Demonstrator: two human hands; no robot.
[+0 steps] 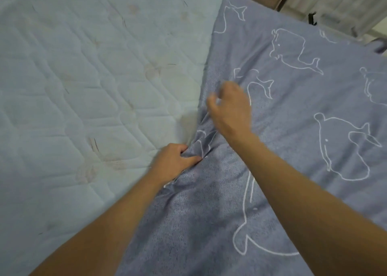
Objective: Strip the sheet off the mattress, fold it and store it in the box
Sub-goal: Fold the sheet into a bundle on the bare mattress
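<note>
The whale-print sheet (293, 118) is bunched in the closed left hand (173, 162); the half-open, empty right hand (228, 108) hovers above; uneven folds could result.

A home bedroom: a bare quilted mattress (83, 87) half-covered by a whale-print sheet (293, 129)

The sheet (293, 129) is grey-blue, printed with white outline whales, and lies spread over the right part of the mattress (83, 76), its edge running diagonally and bunched into folds near the middle. The mattress is pale, quilted in a curved diamond pattern, faintly stained, and bare on the left. No box is in view.
</note>
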